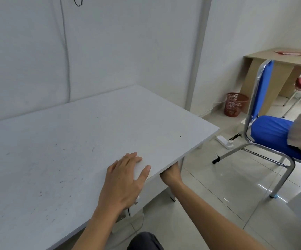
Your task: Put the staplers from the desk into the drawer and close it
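Note:
The white desk (92, 141) fills the left and middle of the head view, and no stapler shows on its top. My left hand (126, 179) lies flat on the desk's near right edge, fingers spread, thumb over the rim. My right hand (171, 175) reaches under the desk's right corner; its fingers are hidden by the desktop. The white drawer front (151, 193) sits below the edge between my two hands, pushed in as far as I can see. A small key or lock (137, 200) shows by my left wrist.
A blue chair (268, 134) with a chrome frame stands to the right, with a person's sleeve on its seat. A white power strip (224, 141) lies on the tiled floor. A red wastebasket (235, 104) and a wooden desk (281, 69) stand at the back right.

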Demonstrator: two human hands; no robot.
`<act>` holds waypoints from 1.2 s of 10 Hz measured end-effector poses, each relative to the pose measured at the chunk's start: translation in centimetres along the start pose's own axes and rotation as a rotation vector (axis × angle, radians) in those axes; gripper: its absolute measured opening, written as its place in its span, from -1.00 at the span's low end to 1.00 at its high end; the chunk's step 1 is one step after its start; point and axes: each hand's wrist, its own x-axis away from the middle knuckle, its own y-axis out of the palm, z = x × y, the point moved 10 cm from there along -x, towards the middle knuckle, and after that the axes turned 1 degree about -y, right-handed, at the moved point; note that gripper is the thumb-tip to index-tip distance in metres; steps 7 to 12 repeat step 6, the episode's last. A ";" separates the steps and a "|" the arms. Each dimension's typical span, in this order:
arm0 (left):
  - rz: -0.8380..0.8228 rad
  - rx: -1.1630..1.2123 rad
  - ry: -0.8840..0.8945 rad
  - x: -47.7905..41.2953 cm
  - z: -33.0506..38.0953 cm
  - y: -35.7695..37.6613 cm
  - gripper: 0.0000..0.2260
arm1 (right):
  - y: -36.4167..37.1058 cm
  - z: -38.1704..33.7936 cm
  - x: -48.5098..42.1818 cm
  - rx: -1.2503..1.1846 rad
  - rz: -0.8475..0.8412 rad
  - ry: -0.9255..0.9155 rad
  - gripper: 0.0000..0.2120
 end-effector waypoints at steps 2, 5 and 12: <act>-0.001 -0.007 -0.020 0.2 0.0 -0.2 -0.39 | 0.1 0.9 1.4 0.079 -0.253 0.174 -0.63; 0.018 0.137 -0.154 1.8 -1.5 -1.1 -0.58 | 1.2 -1.4 9.7 0.517 -0.818 0.207 -0.55; -0.012 0.222 -0.216 3.3 -2.8 -1.8 -0.57 | 2.5 -5.2 12.5 0.485 -1.005 0.103 -0.56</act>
